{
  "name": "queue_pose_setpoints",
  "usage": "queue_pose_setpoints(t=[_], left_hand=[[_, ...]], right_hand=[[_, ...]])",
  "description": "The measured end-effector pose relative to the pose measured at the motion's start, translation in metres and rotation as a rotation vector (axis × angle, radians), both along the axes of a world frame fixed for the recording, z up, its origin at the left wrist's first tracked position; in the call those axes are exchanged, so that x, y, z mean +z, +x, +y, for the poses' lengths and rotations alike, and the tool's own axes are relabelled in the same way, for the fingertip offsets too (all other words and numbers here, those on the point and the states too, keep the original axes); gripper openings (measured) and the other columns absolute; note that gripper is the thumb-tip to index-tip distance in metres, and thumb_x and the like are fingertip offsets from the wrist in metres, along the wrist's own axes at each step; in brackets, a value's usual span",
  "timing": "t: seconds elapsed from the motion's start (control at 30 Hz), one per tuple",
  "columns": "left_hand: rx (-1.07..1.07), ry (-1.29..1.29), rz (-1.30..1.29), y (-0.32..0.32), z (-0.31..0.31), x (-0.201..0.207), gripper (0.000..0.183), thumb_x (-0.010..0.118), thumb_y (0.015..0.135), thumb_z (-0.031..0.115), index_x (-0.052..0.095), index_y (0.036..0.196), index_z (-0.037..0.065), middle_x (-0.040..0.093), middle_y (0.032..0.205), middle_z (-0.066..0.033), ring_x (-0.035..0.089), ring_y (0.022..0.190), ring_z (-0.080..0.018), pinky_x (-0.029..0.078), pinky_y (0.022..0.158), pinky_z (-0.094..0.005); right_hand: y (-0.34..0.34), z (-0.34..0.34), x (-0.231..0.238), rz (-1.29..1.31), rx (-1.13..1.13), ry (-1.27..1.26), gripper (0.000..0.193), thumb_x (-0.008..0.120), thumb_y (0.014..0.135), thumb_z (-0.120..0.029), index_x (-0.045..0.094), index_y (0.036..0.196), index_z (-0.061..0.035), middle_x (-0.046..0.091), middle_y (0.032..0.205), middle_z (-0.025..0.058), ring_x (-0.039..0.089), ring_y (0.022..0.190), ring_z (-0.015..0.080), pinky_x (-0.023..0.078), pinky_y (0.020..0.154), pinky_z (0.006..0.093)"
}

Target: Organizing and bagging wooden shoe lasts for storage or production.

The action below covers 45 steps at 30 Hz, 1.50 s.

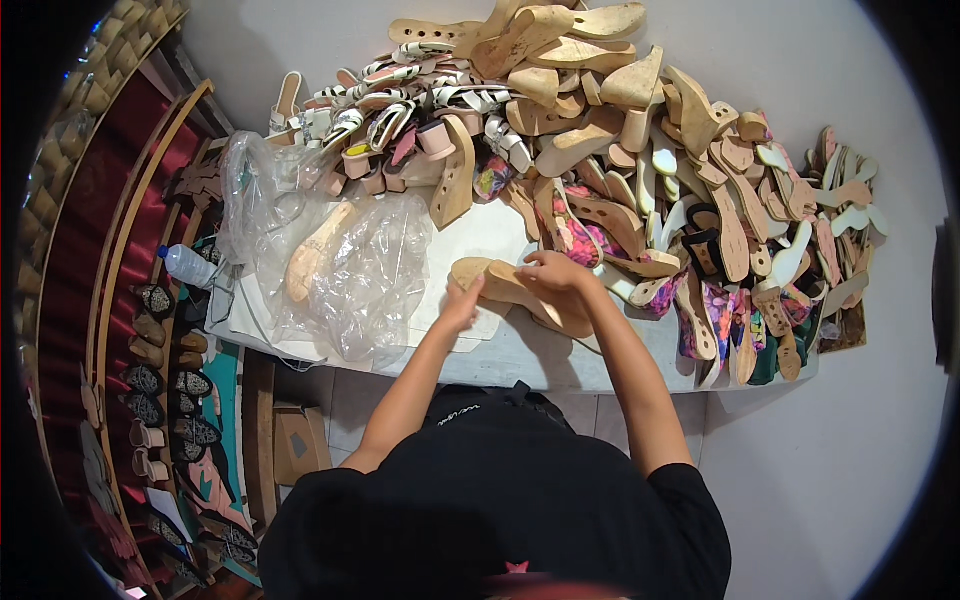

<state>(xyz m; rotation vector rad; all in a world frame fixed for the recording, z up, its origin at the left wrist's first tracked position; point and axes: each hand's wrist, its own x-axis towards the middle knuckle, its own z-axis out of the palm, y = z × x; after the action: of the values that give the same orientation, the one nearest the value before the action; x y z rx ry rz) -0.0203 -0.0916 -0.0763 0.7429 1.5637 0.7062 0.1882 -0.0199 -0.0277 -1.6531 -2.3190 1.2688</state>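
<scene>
Black shirt (480,490): nearest the camera, its wearer facing the table's near edge.
Left hand (461,303): closed on the left end of the pale wooden soles (515,290), thumb against the edge.
Right hand (556,271): gripping the same soles from above, fingers curled over their far side.
Wooden soles: held between the hands, over the near middle of the table (540,368) — whether they touch it is hard to tell.
Clear plastic (375,260): crumpled to the left, a lone sole (312,262) lying among its folds.
Floral wedges (565,228): mixed into the pile beyond the right hand.
White sandals (395,75): heaped toward the far left — beside stacked bare wooden wedges (540,45).
</scene>
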Motion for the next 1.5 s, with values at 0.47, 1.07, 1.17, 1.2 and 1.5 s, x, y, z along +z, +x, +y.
queue_pose_setpoints(t=[0.47, 1.07, 1.17, 1.2, 1.5], left_hand=[[-0.001, -0.019, -0.615, 0.066, -0.025, -0.032, 0.097, 0.055, 0.072, 0.064, 0.012, 0.136, 0.004, 0.02, 0.138, -0.0201, 0.025, 0.124, -0.0393, 0.023, 0.101, -0.0466], [0.149, 0.18, -0.821, 0.058, -0.029, -0.012, 0.078, 0.032, 0.081, 0.066, 0.036, 0.126, 0.003, 0.049, 0.117, -0.0149, 0.052, 0.104, -0.0229, 0.044, 0.086, -0.0339], [0.057, 0.22, -0.801, 0.037, -0.024, -0.02, 0.069, 0.042, 0.083, 0.057, 0.038, 0.123, 0.002, 0.051, 0.112, -0.013, 0.053, 0.1, -0.0205, 0.045, 0.083, -0.0324], [-0.004, 0.199, -0.88, 0.03, -0.024, -0.018, 0.065, 0.047, 0.083, 0.052, 0.04, 0.122, 0.001, 0.052, 0.11, -0.0119, 0.053, 0.098, -0.0192, 0.045, 0.082, -0.0313], [0.014, 0.443, 0.07, -0.001, -0.028, 0.04, 0.069, 0.039, 0.083, 0.057, 0.051, 0.112, -0.004, 0.055, 0.105, -0.0225, 0.055, 0.098, -0.0277, 0.042, 0.083, -0.0322]], right_hand=[[0.008, 0.01, -0.029, 0.27, 0.066, -0.38, 0.054, 0.056, 0.08, -0.047, 0.052, 0.112, -0.004, 0.059, 0.099, 0.0076, 0.054, 0.09, 0.0142, 0.043, 0.077, 0.024], [-0.028, -0.037, -0.002, 0.589, -0.253, -0.86, 0.041, 0.047, 0.081, -0.04, 0.056, 0.101, -0.0052, 0.062, 0.097, 0.0063, 0.06, 0.084, 0.0166, 0.046, 0.08, 0.0287], [-0.028, -0.046, -0.021, 0.748, -0.29, -0.813, 0.05, 0.055, 0.079, -0.041, 0.052, 0.111, -0.0025, 0.06, 0.103, 0.0081, 0.059, 0.09, 0.0192, 0.045, 0.084, 0.0318], [-0.029, -0.048, -0.025, 0.795, -0.284, -0.759, 0.055, 0.058, 0.078, -0.042, 0.049, 0.115, -0.0019, 0.059, 0.106, 0.0085, 0.059, 0.092, 0.0199, 0.045, 0.085, 0.0329], [-0.063, -0.053, 0.021, 1.04, -0.126, -0.697, 0.066, 0.062, 0.075, -0.042, 0.04, 0.119, 0.0009, 0.056, 0.102, 0.0113, 0.059, 0.087, 0.0179, 0.051, 0.074, 0.0298]])
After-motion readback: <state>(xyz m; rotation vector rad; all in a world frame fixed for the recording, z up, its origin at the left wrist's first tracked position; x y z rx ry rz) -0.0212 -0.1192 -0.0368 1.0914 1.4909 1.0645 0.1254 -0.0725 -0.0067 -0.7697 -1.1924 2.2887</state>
